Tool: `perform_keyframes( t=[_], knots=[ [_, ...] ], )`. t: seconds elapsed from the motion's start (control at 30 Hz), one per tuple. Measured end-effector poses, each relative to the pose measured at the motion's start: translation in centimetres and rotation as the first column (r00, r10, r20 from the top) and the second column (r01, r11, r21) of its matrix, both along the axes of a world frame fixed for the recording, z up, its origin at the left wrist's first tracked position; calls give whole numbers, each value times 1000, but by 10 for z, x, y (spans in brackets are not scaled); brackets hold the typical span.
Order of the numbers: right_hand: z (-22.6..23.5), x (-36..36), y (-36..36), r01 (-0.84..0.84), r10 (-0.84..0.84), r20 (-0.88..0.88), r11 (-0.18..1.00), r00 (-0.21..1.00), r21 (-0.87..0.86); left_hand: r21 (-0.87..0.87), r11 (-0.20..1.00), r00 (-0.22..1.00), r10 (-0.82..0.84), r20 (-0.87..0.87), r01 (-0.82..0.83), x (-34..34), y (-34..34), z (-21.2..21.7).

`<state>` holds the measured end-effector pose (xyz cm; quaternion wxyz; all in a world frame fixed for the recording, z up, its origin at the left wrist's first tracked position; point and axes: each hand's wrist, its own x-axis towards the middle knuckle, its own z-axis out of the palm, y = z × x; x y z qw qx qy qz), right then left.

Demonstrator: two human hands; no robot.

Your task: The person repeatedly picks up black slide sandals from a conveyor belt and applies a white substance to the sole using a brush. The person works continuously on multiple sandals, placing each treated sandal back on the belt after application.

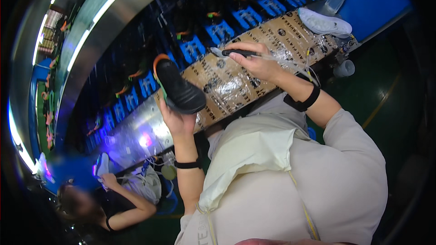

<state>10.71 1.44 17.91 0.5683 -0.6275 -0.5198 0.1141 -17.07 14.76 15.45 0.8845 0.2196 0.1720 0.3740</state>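
My left hand (176, 120) holds a black shoe sole (179, 86) from beneath by its lower end, tilted up over the near side of the bench. An orange and green edge runs along the sole's upper left side. In my right hand (260, 66) is a black-handled brush (238, 53), its pale tip pointing left toward the sole but apart from it. Thin clear tubes (290, 63) trail from the brush past my right wrist. Some of my left fingers are hidden behind the sole.
Brown printed wrapping (231, 84) covers the bench. A white shoe upper (324, 22) and a clear bottle (336, 0) stand at the far right, above a plastic cup (345, 68). Blue trays (220, 31) line the far side. A co-worker's hand (108, 180) holds a shoe (102, 164) at lower left.
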Motion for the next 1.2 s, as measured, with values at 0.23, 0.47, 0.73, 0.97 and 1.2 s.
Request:
perform_keyframes(
  t=[0.23, 0.47, 0.73, 0.97, 1.2],
  knots=[
    [-73, 32, -10, 177, -174, -55, 983, 983, 45, -205, 958, 967, -225, -116, 198, 11, -24, 11],
    [-108, 31, -15, 170, -171, 14, 982, 985, 81, 222, 777, 808, -569, -155, 589, 126, -18, 171],
    [-94, 26, -16, 178, -178, -12, 979, 984, 97, 504, 744, 896, -406, -181, 439, 320, 5, 317],
    [-99, 31, -17, 155, -150, -67, 986, 986, 68, 925, 47, 853, 371, -366, 377, 253, 47, 297],
    [-102, 30, -13, 142, -136, -99, 988, 986, 59, 711, -342, 290, 936, 199, 614, 84, 224, 293]
  ],
)
